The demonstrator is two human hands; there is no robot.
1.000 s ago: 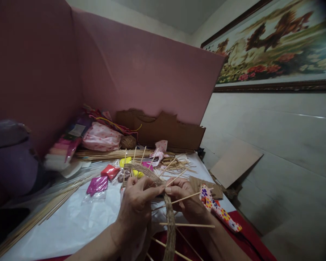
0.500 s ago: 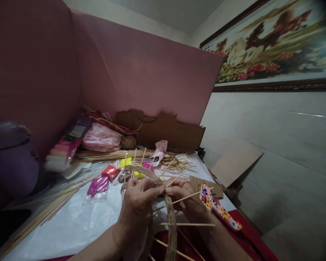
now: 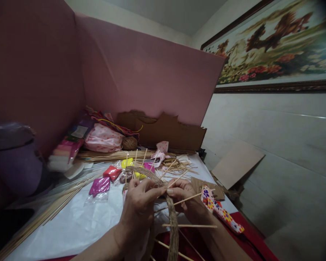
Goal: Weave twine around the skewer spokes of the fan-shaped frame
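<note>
A curved band of brown twine [image 3: 173,221], woven around thin wooden sticks [image 3: 190,226] that jut out on both sides, arcs from the middle of the table toward me. My left hand [image 3: 141,201] pinches the band at its bend, thumb and forefinger closed. Right beside it, my right hand [image 3: 188,199] has its fingertips closed on the same spot, at the foot of one stick. The fingertips of both hands nearly touch. Whatever strand lies between them is too small to make out. Part of the band's near left side is hidden behind my left hand.
Several clay packets, such as a purple packet [image 3: 99,186] and a red packet [image 3: 112,173], lie left of the band. Long sticks [image 3: 62,203] run along the left. A twine ball [image 3: 129,143] stands behind. Flowered cloth [image 3: 222,212] lies beside my right forearm.
The view has shifted slightly, so everything sits a little further right and lower. Both hands keep nearly the same pinch on the twine band.
</note>
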